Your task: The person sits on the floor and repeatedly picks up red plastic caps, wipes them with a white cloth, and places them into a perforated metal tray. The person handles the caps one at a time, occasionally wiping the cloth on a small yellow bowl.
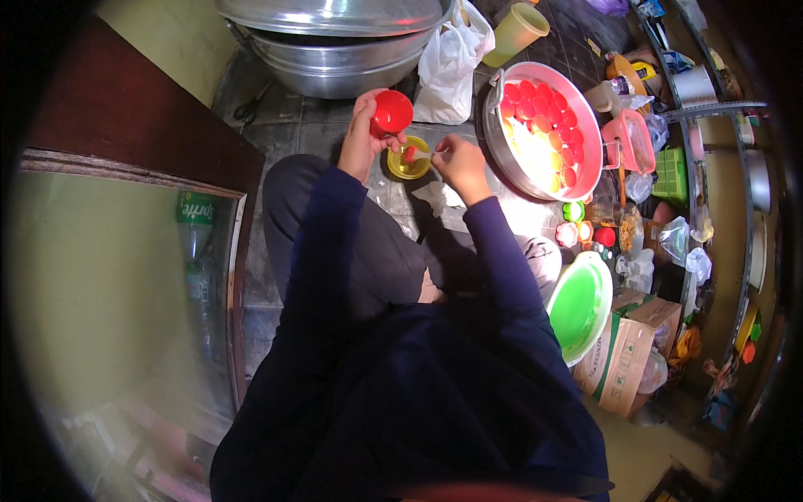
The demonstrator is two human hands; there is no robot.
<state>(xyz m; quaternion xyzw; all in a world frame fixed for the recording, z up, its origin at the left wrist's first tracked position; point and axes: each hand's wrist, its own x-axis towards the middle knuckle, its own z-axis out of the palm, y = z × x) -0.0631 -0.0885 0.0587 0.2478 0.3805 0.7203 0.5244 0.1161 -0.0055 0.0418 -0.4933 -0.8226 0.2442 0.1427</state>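
Note:
My left hand [358,140] is closed round a small red cup [391,113], whose open mouth tilts toward me. Just to its right, my right hand [462,167] pinches the end of a small tool with a pale handle and a red-orange head [410,154]; it looks like a brush. That head is over or inside a yellow bowl [406,172] on the floor, which seems to hold a little yellowish liquid. A crumpled white cloth or paper [437,197] lies below the right hand.
To the right stands a large round pan [504,159] filled with several red cups. Small coloured moulds [573,211] and a green basin [581,308] are nearer. Big metal pots [335,63], a white plastic bag [450,79] and a yellow-green container [515,35] stand beyond; cluttered shelving [715,110] is far right.

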